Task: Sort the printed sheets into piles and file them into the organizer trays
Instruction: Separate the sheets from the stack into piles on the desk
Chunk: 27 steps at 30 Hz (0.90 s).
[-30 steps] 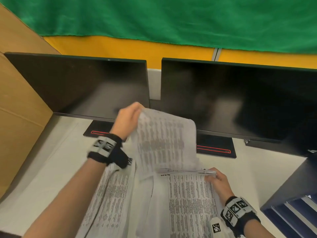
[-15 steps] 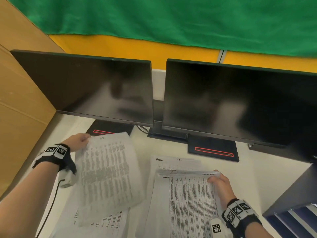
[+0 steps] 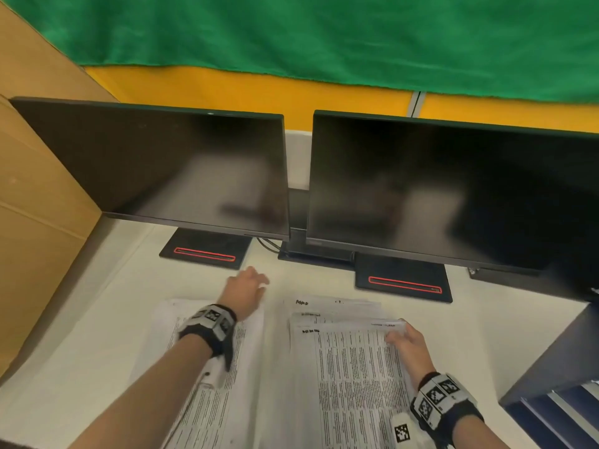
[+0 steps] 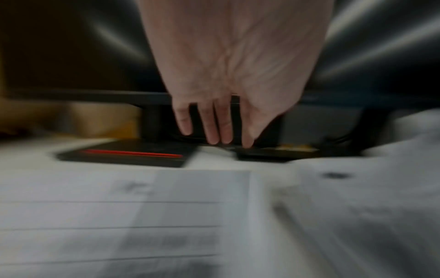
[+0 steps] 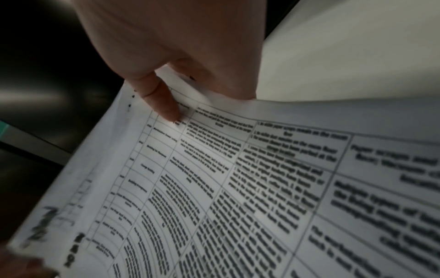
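Two piles of printed sheets lie on the white desk. The left pile [image 3: 207, 400] sits under my left forearm. My left hand [image 3: 247, 286] hovers past its far edge with straight, spread fingers [image 4: 212, 127] and holds nothing. The right stack [image 3: 350, 377] is fanned at its top edge. My right hand [image 3: 405, 338] pinches the top right corner of its uppermost sheet [image 5: 214, 188], thumb on top and fingers underneath. The organizer trays [image 3: 564, 409] show as dark blue shelves at the lower right.
Two dark monitors [image 3: 168, 170] [image 3: 453, 196] stand side by side at the back, their black bases [image 3: 207, 251] [image 3: 402, 280] close to the sheets. A cardboard panel [image 3: 35, 222] walls the left side. Bare desk [image 3: 486, 319] lies right of the stack.
My left hand carried a sheet from over the right stack to the left pile, let it go, and now hovers empty past the pile. My right hand kept its pinch on the stack's corner.
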Available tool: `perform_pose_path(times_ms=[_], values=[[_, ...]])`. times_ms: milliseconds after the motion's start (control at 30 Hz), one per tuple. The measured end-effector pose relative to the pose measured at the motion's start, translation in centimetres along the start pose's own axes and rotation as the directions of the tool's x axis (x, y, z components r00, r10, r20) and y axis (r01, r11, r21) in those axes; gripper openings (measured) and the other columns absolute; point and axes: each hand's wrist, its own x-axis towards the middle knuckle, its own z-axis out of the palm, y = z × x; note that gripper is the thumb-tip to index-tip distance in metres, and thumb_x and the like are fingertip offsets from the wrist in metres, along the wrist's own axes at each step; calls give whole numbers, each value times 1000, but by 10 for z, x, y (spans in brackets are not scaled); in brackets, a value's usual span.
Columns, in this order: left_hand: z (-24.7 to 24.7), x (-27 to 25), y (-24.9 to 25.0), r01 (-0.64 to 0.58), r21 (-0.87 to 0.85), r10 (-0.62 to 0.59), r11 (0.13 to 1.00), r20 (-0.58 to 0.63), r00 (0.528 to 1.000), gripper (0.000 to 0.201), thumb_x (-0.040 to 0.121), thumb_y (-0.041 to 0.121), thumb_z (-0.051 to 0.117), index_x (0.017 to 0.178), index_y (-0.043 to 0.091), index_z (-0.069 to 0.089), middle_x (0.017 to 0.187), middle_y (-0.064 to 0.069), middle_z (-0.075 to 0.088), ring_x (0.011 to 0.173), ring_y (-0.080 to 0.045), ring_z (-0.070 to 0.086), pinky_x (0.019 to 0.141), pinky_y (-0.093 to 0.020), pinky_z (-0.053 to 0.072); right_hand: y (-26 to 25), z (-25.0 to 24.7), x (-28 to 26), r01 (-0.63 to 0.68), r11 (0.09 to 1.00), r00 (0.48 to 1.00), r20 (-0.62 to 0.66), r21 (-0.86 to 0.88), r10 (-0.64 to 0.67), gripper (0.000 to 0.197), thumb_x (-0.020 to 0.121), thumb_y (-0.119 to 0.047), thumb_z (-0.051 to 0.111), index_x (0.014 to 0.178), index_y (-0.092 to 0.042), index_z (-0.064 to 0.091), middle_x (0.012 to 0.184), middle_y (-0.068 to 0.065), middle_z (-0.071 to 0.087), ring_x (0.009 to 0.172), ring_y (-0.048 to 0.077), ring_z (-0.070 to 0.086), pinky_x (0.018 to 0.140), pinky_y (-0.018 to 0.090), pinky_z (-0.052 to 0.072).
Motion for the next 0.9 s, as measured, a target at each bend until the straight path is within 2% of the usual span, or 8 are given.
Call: perform_pose_path(times_ms=[67, 167, 400, 500, 567, 667, 767, 900], values=[[8, 11, 43, -113, -126, 111, 986, -19, 994, 25, 96, 23, 43, 116, 23, 57, 118, -2, 50, 106, -20, 53, 96, -37, 43, 1, 0, -1, 2, 1000, 1000, -20, -15, -2, 25, 85, 2, 49, 90, -14, 68, 92, 9, 73, 89, 26, 67, 74, 35, 51], [20, 24, 75, -221, -47, 224, 974, 90, 970, 24, 96, 17, 44, 113, 21, 59, 114, -4, 53, 101, -23, 55, 92, -34, 45, 1, -1, -4, -6, 999, 1000, -29, -36, 5, 27, 86, 1, 49, 93, -15, 68, 93, 8, 73, 90, 25, 68, 74, 33, 51], [32, 30, 85, -267, 119, 242, 956, 187, 952, 32, 93, 22, 47, 125, 20, 50, 121, -6, 50, 111, -25, 47, 93, -38, 40, 4, -8, -7, -4, 998, 1000, -24, -57, 3, 27, 86, 4, 49, 90, -17, 66, 90, -1, 69, 87, 16, 64, 68, 24, 45], [26, 28, 91, -287, 115, 267, 951, 161, 950, 25, 91, 26, 51, 114, 18, 58, 112, -5, 55, 106, -24, 49, 88, -35, 40, 12, -6, -1, -24, 995, 999, -35, -95, 21, 20, 83, -13, 59, 102, -15, 64, 108, 4, 64, 104, 23, 59, 90, 37, 47], [23, 24, 94, -289, 78, 284, 954, 67, 957, 20, 92, 25, 49, 105, 16, 62, 104, -4, 59, 99, -23, 52, 81, -32, 40, 25, -8, 7, -43, 991, 998, -58, -130, 36, 37, 79, -24, 64, 114, -15, 58, 120, 5, 52, 115, 23, 50, 105, 44, 39], [22, 11, 95, -304, 86, 308, 949, -28, 951, 20, 95, 23, 45, 102, 14, 62, 100, -4, 63, 94, -20, 53, 78, -30, 42, 24, -6, 6, -40, 990, 998, -51, -134, 33, 49, 74, -31, 68, 116, -9, 57, 125, 8, 48, 118, 25, 48, 106, 43, 37], [25, -1, 92, -338, 148, 345, 929, -26, 938, 21, 98, 21, 40, 103, 12, 58, 102, -6, 63, 92, -22, 54, 78, -31, 43, 23, -6, 6, -28, 989, 997, -69, -146, 18, 27, 86, -15, 63, 112, -13, 55, 120, 4, 43, 111, 18, 43, 104, 37, 34], [26, -6, 90, -344, 183, 346, 921, 24, 938, 18, 98, 18, 42, 109, 8, 53, 110, -11, 59, 97, -24, 53, 84, -32, 44, 22, -3, 7, -12, 986, 998, -58, -164, 3, 22, 87, -15, 62, 108, -16, 59, 117, 6, 49, 110, 22, 49, 102, 39, 38]])
